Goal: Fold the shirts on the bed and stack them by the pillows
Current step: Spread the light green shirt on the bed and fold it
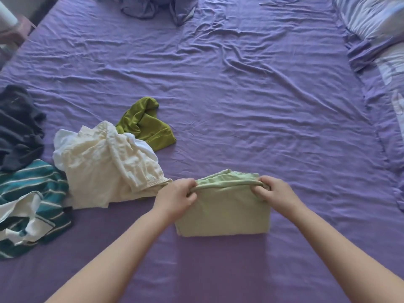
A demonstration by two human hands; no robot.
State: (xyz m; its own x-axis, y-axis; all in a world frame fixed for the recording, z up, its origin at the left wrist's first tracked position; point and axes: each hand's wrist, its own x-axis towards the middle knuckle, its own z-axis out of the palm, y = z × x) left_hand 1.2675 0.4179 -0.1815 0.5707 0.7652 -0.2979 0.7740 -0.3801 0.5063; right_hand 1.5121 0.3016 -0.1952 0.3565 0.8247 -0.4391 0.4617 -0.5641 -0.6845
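Left hand [178,196] and right hand [272,191] pinch light green shirt [223,215] far edge; align corners, press flat on bed [240,95].

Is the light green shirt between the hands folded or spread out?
Folded: the light green shirt forms a compact layered rectangle, gripped by left hand and right hand.

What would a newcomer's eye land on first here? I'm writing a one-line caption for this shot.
First, the folded pale green cotton shirt near the bottom centre of the wrinkled purple bed sheet, its far edge pinched by the left hand and the right hand. Next, the unfolded heap at the left: a crumpled cream shirt, an olive green garment behind it, and a teal striped shirt at the edge.
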